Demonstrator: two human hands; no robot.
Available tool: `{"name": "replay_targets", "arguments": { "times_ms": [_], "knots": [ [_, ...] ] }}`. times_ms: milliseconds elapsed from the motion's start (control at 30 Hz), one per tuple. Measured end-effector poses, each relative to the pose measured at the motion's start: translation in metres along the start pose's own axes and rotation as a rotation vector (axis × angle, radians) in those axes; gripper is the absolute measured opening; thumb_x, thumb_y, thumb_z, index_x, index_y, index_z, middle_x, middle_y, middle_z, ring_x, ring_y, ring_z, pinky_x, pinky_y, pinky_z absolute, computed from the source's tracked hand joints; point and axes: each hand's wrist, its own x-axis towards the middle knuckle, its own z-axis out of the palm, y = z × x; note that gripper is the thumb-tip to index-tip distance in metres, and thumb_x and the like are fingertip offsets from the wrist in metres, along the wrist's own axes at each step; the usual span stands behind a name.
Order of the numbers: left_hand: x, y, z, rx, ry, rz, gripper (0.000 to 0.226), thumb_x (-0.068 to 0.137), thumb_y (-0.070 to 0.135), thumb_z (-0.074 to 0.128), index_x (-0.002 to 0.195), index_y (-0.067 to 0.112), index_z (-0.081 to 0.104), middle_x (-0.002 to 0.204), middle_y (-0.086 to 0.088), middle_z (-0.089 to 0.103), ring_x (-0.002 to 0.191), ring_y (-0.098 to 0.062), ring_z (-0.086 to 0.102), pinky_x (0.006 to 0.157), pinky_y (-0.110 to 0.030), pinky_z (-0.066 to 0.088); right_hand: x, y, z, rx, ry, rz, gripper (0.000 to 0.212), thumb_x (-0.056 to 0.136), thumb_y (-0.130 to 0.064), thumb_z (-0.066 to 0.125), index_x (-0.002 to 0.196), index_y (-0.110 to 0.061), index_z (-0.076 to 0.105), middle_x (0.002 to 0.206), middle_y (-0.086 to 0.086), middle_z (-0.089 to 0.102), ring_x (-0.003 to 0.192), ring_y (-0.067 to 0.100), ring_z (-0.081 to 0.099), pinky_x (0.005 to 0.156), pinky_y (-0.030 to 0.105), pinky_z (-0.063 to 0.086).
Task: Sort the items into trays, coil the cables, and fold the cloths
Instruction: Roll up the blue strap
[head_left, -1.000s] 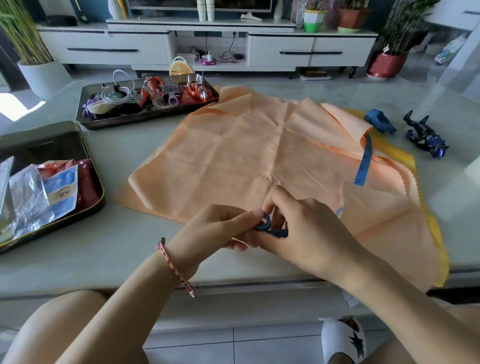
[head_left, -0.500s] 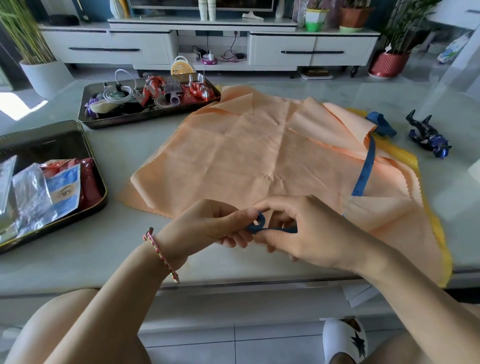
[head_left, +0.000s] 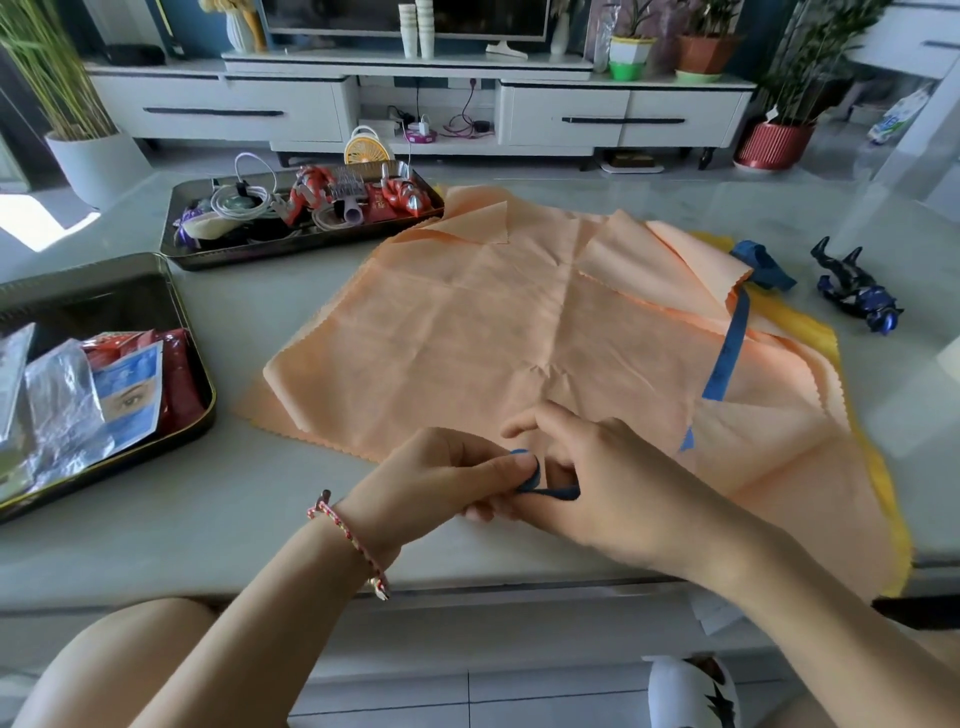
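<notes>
- The left hand (head_left: 436, 478) pinches the small coil (head_left: 533, 470) at the desk's (head_left: 234, 509) near edge. The right hand (head_left: 613, 483) curls round the blue tape (head_left: 727, 353) feeding it.
- Orange cloth (head_left: 467, 338): the tape trails across it, so pulling may rumple it.
- Coil: a slackened pinch would likely let it spring open.

Bright daylight, w/ a blown-out sun patch on the floor (head_left: 41, 223) at far left and pale glare on the glossy table (head_left: 857, 208) at right; shadows are soft, the right hand (head_left: 623, 483) is a bit motion-blurred, and the wide-angle lens bends the TV cabinet (head_left: 208, 104) near the top edge.
</notes>
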Motion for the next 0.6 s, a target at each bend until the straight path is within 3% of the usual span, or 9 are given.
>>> {"name": "replay_targets", "arguments": {
  "times_ms": [67,167,267,400,467,533,600],
  "knots": [
    [0.0,0.003,-0.006,0.025,-0.021,-0.047,0.028,0.087,0.031,0.06,0.073,0.01,0.073,0.063,-0.003,0.068,0.058,-0.009,0.053,0.058,-0.016,0.042,0.0,0.001,-0.006,0.161,-0.108,-0.024,0.027,0.081,-0.035,0.069,0.106,-0.035,0.059,0.06,-0.015,0.057,0.056,0.004,0.049,0.055,0.021,0.038],
    [0.001,0.004,-0.013,0.059,-0.024,-0.074,0.036,0.077,0.041,0.07,0.077,0.005,0.074,0.069,-0.008,0.071,0.063,-0.014,0.056,0.065,-0.024,0.042,0.0,0.0,-0.01,0.239,-0.134,-0.06,0.021,0.082,-0.028,0.07,0.101,-0.034,0.064,0.066,-0.003,0.062,0.055,0.008,0.052,0.056,0.023,0.042],
    [-0.001,0.001,-0.007,-0.099,0.0,-0.059,0.044,0.067,0.049,0.067,0.08,0.008,0.073,0.068,-0.005,0.07,0.062,-0.009,0.062,0.06,-0.021,0.046,-0.001,-0.001,-0.006,0.143,0.013,-0.046,0.02,0.079,-0.035,0.071,0.094,-0.028,0.06,0.065,-0.005,0.062,0.058,0.008,0.055,0.056,0.021,0.042],
    [0.002,-0.007,0.004,-0.206,0.06,-0.067,0.056,0.065,0.05,0.064,0.091,0.001,0.072,0.071,-0.006,0.069,0.066,-0.011,0.062,0.059,-0.019,0.047,-0.003,-0.004,0.003,-0.052,0.168,-0.02,0.038,0.07,-0.055,0.062,0.082,-0.024,0.043,0.064,-0.01,0.052,0.054,0.008,0.048,0.05,0.019,0.034],
    [0.004,-0.007,0.003,-0.145,0.094,-0.075,0.05,0.072,0.045,0.063,0.088,-0.001,0.072,0.07,-0.009,0.069,0.066,-0.017,0.058,0.062,-0.024,0.045,-0.002,-0.004,0.004,-0.069,0.149,-0.009,0.039,0.072,-0.056,0.061,0.085,-0.024,0.045,0.063,-0.01,0.051,0.054,0.009,0.047,0.051,0.023,0.035],
    [0.005,-0.004,-0.003,-0.119,0.081,-0.073,0.05,0.069,0.047,0.062,0.083,0.0,0.072,0.065,-0.007,0.068,0.061,-0.015,0.056,0.059,-0.023,0.044,-0.001,-0.004,0.002,0.05,0.069,-0.009,0.029,0.078,-0.045,0.066,0.097,-0.026,0.053,0.06,-0.01,0.055,0.056,0.009,0.051,0.055,0.024,0.039],
    [0.005,-0.002,-0.007,-0.119,0.016,-0.07,0.048,0.063,0.048,0.062,0.077,0.003,0.072,0.062,-0.007,0.067,0.056,-0.013,0.057,0.055,-0.019,0.046,-0.001,-0.003,-0.004,0.206,-0.072,-0.006,0.025,0.084,-0.033,0.066,0.108,-0.031,0.057,0.071,-0.004,0.065,0.066,0.014,0.058,0.064,0.031,0.048]
  ]
}}
